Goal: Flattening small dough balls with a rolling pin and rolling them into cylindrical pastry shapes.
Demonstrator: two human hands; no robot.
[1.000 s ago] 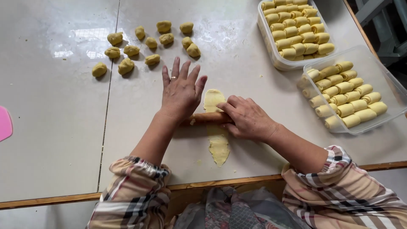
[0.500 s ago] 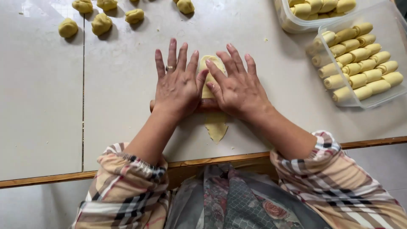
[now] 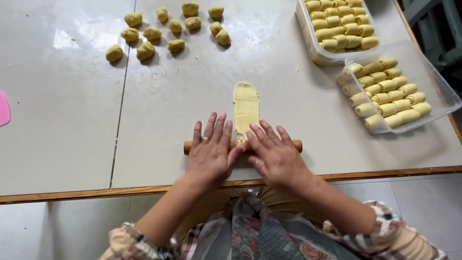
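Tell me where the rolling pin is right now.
In the head view, the wooden rolling pin lies crosswise near the table's front edge, under the left hand and right hand, at the dough strip's near end.

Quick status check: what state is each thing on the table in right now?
Dough strip: rolled flat, long, its near end at the pin.
Rolling pin: lying crosswise under both palms.
Left hand: flat on the pin, fingers spread.
Right hand: flat on the pin, fingers spread.
Dough balls: unrolled, loose at the far side.
Far tub: full of rolls, no lid.
Near tub: partly filled with rolls.
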